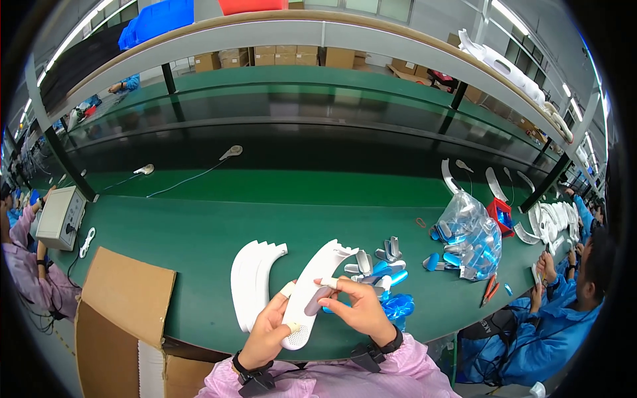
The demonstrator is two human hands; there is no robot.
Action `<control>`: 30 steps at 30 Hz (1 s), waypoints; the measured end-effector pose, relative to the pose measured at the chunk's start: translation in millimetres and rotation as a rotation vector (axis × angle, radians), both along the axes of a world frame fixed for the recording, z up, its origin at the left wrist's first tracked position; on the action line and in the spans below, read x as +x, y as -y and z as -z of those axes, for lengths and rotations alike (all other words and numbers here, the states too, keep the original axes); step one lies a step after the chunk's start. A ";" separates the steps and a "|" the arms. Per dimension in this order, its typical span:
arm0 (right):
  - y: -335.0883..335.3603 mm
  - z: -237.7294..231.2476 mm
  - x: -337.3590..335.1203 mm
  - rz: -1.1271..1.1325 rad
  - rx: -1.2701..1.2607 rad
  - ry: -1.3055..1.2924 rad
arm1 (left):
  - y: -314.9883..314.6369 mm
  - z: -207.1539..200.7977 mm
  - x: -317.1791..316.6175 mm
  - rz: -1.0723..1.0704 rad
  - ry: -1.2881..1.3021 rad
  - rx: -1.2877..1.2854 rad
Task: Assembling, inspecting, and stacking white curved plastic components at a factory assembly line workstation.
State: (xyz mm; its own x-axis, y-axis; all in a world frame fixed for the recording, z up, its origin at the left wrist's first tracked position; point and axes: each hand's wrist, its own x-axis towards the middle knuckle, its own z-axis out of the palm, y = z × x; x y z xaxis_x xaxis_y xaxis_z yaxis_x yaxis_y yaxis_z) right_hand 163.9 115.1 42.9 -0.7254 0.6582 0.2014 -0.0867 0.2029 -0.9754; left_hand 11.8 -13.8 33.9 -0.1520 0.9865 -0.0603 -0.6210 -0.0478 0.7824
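A white curved plastic shell (306, 282) with small holes at its lower end and a jagged upper end is tilted in front of me. My left hand (267, 331) grips its lower part, thumb on the face. A grey-mauve oval piece (316, 300) lies against the shell's face. My right hand (361, 308) pinches at its edge with thumb and index finger. Pale covers sit on some fingertips. Left of my hands, a stack of similar white shells (249, 285) lies on the table. Silver and blue curved pieces (391, 268) lie beyond my right hand, beside crumpled blue film (399, 306).
A clear bag of blue-filmed pieces (468, 232), a red bin (501, 217) and red-handled pliers (490, 292) lie to the right. An open cardboard box (126, 292) stands at the left front, a beige instrument box (61, 217) behind it. A co-worker in blue (551, 331) sits at right.
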 end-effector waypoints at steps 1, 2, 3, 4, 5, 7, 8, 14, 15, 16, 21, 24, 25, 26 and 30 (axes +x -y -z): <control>2.0 -3.7 -0.1 0.013 0.119 0.066 | 0.7 0.4 1.1 -0.003 -0.001 0.000; 3.8 -6.8 -0.3 0.026 0.238 0.131 | 0.9 0.9 2.5 -0.017 0.004 0.015; 6.9 -9.1 -2.4 0.047 0.277 0.079 | 0.4 1.1 4.7 -0.028 0.011 0.030; 8.7 -8.7 -3.6 0.047 0.277 0.080 | -0.5 0.6 7.0 -0.028 0.012 0.030; 11.0 -7.6 -4.0 0.080 0.336 0.117 | -1.6 -0.3 9.4 -0.056 -0.013 0.011; 14.1 -6.2 -4.8 0.114 0.398 0.155 | -4.0 -0.7 12.5 -0.082 -0.037 -0.004; 15.0 -5.1 -5.5 0.177 0.556 0.162 | -5.3 0.9 13.3 -0.102 -0.066 -0.015; 18.0 7.9 -13.6 0.583 0.352 0.041 | -0.9 8.5 13.9 -0.125 -0.259 -0.034; 12.9 12.4 -8.7 0.305 -0.129 -0.021 | 2.3 9.2 14.1 -0.100 -0.323 -0.039; 7.7 15.9 0.1 0.024 -0.597 -0.081 | 1.8 10.8 15.6 -0.093 -0.322 -0.035; 10.0 11.6 8.9 -0.128 -0.281 0.074 | -13.6 18.1 19.5 -0.243 -0.097 0.064; 19.4 15.2 0.3 -0.365 -0.527 0.132 | -19.3 20.8 14.5 -0.341 -0.077 0.076; 14.4 14.6 -1.2 -0.327 -0.612 0.084 | -20.8 23.8 11.6 -0.360 -0.283 0.076; 5.9 15.6 -3.8 -0.289 -0.698 0.036 | -20.0 25.8 7.4 -0.379 -0.489 0.076; -61.0 26.6 -0.5 -0.110 -0.617 0.108 | -9.7 14.1 -21.5 -0.732 -1.216 -0.052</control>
